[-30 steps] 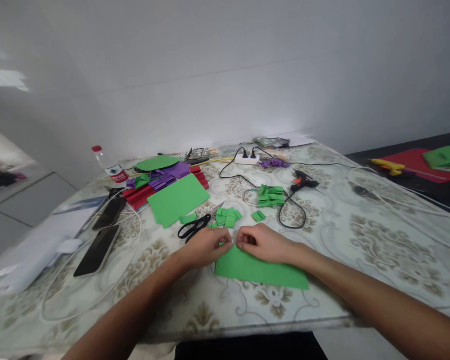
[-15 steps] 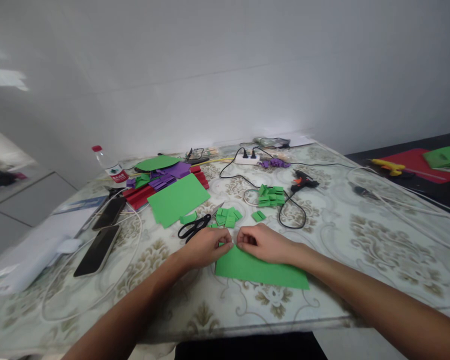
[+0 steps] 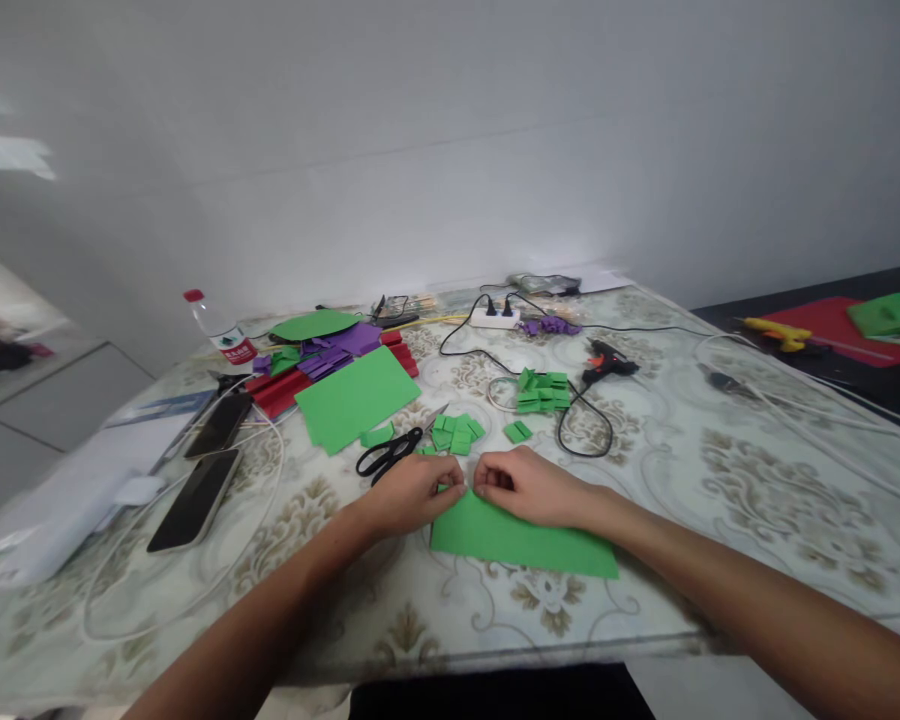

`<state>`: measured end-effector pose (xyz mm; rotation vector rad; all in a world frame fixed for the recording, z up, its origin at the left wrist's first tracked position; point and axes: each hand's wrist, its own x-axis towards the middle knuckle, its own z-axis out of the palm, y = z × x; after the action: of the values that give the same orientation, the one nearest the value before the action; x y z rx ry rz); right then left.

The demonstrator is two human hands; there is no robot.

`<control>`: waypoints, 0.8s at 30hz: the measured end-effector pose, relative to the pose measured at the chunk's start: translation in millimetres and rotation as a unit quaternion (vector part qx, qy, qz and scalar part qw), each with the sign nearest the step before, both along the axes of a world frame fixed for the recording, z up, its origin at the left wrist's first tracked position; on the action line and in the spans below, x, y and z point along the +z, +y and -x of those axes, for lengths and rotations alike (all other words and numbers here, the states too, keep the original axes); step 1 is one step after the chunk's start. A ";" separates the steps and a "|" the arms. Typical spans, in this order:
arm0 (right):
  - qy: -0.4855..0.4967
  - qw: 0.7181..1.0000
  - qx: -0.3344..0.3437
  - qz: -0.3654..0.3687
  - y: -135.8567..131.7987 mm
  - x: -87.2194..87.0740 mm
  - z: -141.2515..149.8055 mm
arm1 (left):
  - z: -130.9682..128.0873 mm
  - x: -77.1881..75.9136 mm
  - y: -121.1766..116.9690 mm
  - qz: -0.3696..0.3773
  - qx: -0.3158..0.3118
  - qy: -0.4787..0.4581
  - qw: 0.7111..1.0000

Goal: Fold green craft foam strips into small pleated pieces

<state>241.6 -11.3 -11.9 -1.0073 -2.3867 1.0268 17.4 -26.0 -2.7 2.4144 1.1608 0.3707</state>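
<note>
A green foam sheet [image 3: 521,542] lies flat on the patterned table [image 3: 720,480] in front of me. My left hand [image 3: 412,492] and my right hand [image 3: 523,486] rest on its far edge, side by side, fingers curled and pinched onto the sheet's top edge. Just beyond my hands lie several small green cut squares [image 3: 456,435] and black scissors [image 3: 390,455].
A larger green sheet [image 3: 356,398], purple and red sheets [image 3: 330,365], a water bottle [image 3: 221,332] and two phones [image 3: 195,500] lie on the left. A black glue gun [image 3: 607,362], folded green pieces [image 3: 541,390], cables and a power strip [image 3: 495,318] are behind.
</note>
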 end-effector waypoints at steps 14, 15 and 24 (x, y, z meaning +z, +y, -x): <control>-0.001 1.000 -0.002 0.003 -0.3 0.0 0.2 | 0.4 -0.1 -0.1 0.000 0.000 0.007 1.000; 0.000 1.000 -0.002 0.002 -0.3 -0.2 0.2 | 0.6 -0.4 0.1 0.000 0.000 0.008 1.000; -0.001 1.000 -0.002 0.001 -1.0 2.1 0.0 | 1.0 -1.3 0.3 -0.004 -0.003 0.007 1.000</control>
<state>241.5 -12.4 -9.8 -1.0148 -2.3846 1.0280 16.5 -25.8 -4.1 2.4310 1.1601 0.3566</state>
